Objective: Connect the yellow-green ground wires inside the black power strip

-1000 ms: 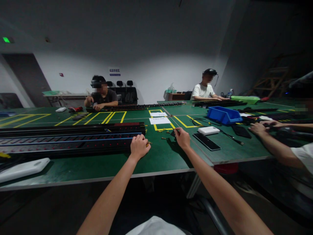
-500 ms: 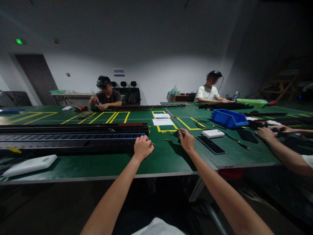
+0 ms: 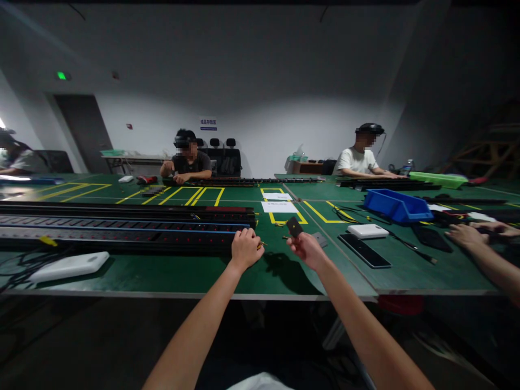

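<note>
Head view, centre: the person's left hand point(image 3: 246, 248) is clenched in a fist around small yellow-tipped pieces point(image 3: 261, 245), resting on the green table point(image 3: 195, 273) at the right end of the long black channelled rail point(image 3: 122, 227).
Head view, right of centre: the right hand point(image 3: 307, 249) is raised off the table, fingers pinching a small dark flat rectangular plate point(image 3: 294, 226) tilted upward.
Head view, just beyond the right hand: a small grey flat tab point(image 3: 319, 239) lies on the table, with white paper sheets point(image 3: 279, 206) inside yellow tape marks.
Head view, right: black smartphone point(image 3: 364, 250), white power bank point(image 3: 368, 231), blue plastic bin point(image 3: 397, 205).
Head view, right edge: a co-worker's hands point(image 3: 467, 236) on dark parts.
Head view, lower left: white flat device point(image 3: 69, 266).
</note>
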Demonstrator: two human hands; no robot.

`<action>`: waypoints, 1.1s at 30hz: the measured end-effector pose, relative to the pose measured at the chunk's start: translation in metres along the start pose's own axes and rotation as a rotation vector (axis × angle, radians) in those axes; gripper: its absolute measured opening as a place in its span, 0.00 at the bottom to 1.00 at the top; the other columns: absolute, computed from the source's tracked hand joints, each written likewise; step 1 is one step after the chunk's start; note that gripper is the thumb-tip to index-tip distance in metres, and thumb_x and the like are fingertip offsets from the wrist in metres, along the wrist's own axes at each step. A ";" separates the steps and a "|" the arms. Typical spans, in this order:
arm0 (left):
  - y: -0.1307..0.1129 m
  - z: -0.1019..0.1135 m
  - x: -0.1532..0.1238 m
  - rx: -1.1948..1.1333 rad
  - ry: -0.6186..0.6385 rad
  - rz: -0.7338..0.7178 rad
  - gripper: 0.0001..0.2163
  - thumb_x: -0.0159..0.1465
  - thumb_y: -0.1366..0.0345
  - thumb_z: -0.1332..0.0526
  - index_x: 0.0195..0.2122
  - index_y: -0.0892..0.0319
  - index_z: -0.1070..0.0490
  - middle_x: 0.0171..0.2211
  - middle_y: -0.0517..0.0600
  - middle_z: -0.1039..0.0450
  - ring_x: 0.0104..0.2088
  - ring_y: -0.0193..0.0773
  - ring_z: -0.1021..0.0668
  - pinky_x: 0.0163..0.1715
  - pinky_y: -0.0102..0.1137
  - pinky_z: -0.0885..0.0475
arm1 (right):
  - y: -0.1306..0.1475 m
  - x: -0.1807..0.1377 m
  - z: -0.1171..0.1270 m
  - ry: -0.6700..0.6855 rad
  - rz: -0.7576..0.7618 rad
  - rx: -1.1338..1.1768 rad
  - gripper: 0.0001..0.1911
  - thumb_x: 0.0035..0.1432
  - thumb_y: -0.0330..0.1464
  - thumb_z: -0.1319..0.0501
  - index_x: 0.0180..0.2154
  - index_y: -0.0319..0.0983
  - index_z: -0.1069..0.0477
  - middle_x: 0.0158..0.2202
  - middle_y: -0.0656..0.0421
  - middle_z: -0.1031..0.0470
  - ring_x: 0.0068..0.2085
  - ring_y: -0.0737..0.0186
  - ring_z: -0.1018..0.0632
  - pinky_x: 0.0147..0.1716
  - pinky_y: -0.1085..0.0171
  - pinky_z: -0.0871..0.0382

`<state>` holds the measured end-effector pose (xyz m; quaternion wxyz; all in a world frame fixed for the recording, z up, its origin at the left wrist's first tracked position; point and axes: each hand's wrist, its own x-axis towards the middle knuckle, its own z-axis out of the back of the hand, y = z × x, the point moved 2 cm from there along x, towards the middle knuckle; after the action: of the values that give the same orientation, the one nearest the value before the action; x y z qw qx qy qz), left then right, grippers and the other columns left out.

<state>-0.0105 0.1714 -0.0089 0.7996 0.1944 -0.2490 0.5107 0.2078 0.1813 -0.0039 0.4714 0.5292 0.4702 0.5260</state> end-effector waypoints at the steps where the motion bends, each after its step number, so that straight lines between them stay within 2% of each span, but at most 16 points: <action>1: 0.000 0.000 0.000 0.000 0.000 0.000 0.08 0.63 0.60 0.38 0.33 0.57 0.21 0.39 0.55 0.29 0.42 0.46 0.30 0.41 0.42 0.38 | -0.003 -0.009 -0.002 0.029 -0.016 -0.020 0.09 0.59 0.40 0.42 0.34 0.40 0.32 0.21 0.59 0.25 0.16 0.67 0.30 0.12 0.72 0.46; 3: 0.000 -0.001 0.000 0.002 0.001 0.001 0.09 0.63 0.60 0.38 0.33 0.57 0.21 0.39 0.55 0.29 0.43 0.46 0.30 0.42 0.42 0.38 | -0.008 -0.022 -0.005 0.081 -0.025 -0.076 0.12 0.58 0.43 0.41 0.34 0.41 0.33 0.18 0.61 0.27 0.14 0.67 0.33 0.12 0.72 0.50; 6: 0.000 -0.003 0.000 0.010 0.001 0.005 0.09 0.64 0.60 0.38 0.33 0.57 0.21 0.39 0.55 0.29 0.43 0.47 0.30 0.42 0.42 0.38 | -0.016 -0.031 -0.010 0.095 0.008 -0.155 0.14 0.56 0.46 0.42 0.33 0.42 0.33 0.14 0.65 0.31 0.12 0.68 0.37 0.12 0.71 0.51; 10: 0.000 -0.003 -0.001 0.022 0.004 0.009 0.09 0.63 0.60 0.38 0.33 0.57 0.21 0.39 0.55 0.29 0.43 0.46 0.30 0.41 0.42 0.38 | -0.029 -0.033 -0.015 -0.026 0.071 -0.255 0.15 0.58 0.47 0.48 0.33 0.43 0.35 0.13 0.66 0.35 0.14 0.64 0.36 0.16 0.67 0.47; 13: 0.000 -0.003 -0.001 0.023 0.008 0.004 0.09 0.63 0.59 0.38 0.33 0.57 0.21 0.40 0.55 0.29 0.43 0.46 0.30 0.41 0.42 0.38 | -0.037 -0.040 -0.015 -0.096 0.134 -0.357 0.14 0.60 0.46 0.48 0.33 0.44 0.34 0.14 0.64 0.33 0.19 0.59 0.30 0.22 0.64 0.40; 17: 0.000 -0.002 0.000 0.018 0.007 0.003 0.08 0.63 0.60 0.38 0.33 0.57 0.21 0.39 0.55 0.29 0.43 0.46 0.30 0.41 0.41 0.38 | -0.039 -0.049 -0.014 -0.112 0.182 -0.472 0.13 0.64 0.45 0.49 0.34 0.46 0.33 0.15 0.64 0.31 0.21 0.54 0.26 0.25 0.62 0.39; 33: 0.000 -0.001 0.000 0.002 -0.012 0.006 0.08 0.63 0.60 0.38 0.32 0.57 0.21 0.39 0.55 0.29 0.43 0.46 0.30 0.41 0.42 0.38 | -0.032 -0.057 -0.022 -0.079 0.258 -0.773 0.14 0.68 0.41 0.51 0.41 0.45 0.29 0.22 0.60 0.25 0.25 0.55 0.23 0.26 0.64 0.40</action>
<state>-0.0102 0.1726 -0.0097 0.7965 0.1973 -0.2537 0.5121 0.1859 0.1286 -0.0420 0.5833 0.3875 0.1494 0.6981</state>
